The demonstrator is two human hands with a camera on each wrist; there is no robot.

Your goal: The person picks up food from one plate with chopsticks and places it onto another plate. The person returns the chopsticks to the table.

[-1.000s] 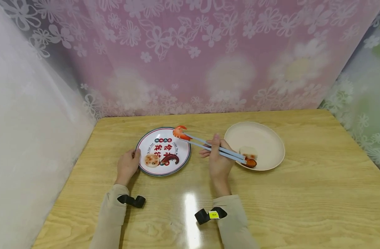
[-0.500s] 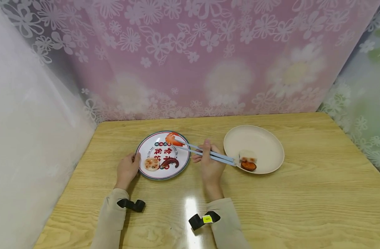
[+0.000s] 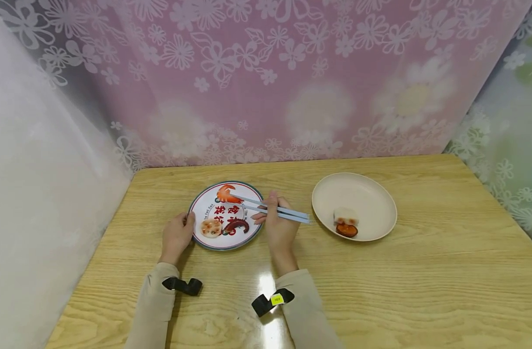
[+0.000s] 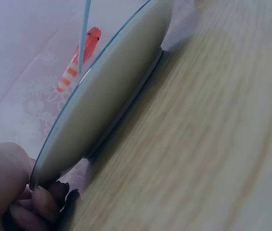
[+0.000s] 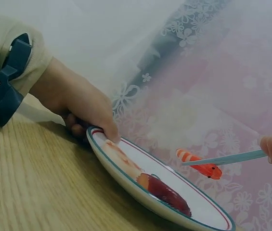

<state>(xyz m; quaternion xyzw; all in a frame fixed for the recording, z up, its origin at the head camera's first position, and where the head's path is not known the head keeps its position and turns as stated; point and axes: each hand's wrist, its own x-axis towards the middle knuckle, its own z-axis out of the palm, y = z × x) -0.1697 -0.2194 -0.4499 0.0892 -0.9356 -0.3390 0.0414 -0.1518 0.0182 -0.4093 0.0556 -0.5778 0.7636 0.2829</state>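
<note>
My left hand [image 3: 178,237] pinches the left rim of a white plate [image 3: 200,203] with red lettering and a blue-red border; the left wrist view shows thumb above and fingers under the rim. Pale blue chopsticks [image 3: 288,213] are in my right hand [image 3: 282,235]. Their tips grip an orange-red shrimp [image 3: 227,194] over the plate's far part. In the right wrist view the shrimp [image 5: 200,164] hangs above the plate surface. A browned lotus root slice [image 3: 211,228] and a dark red octopus tentacle [image 3: 236,226] lie on the plate's near part.
To the right stands a cream plate [image 3: 375,203] holding a whitish browned piece [image 3: 346,216] and a glossy brown-orange piece [image 3: 347,230]. A pink flowered curtain [image 3: 266,97] hangs behind the wooden table [image 3: 423,271].
My right hand has moved left, carrying the shrimp in the chopsticks from the white plate's right rim to over its far middle. My left hand keeps its hold on the rim.
</note>
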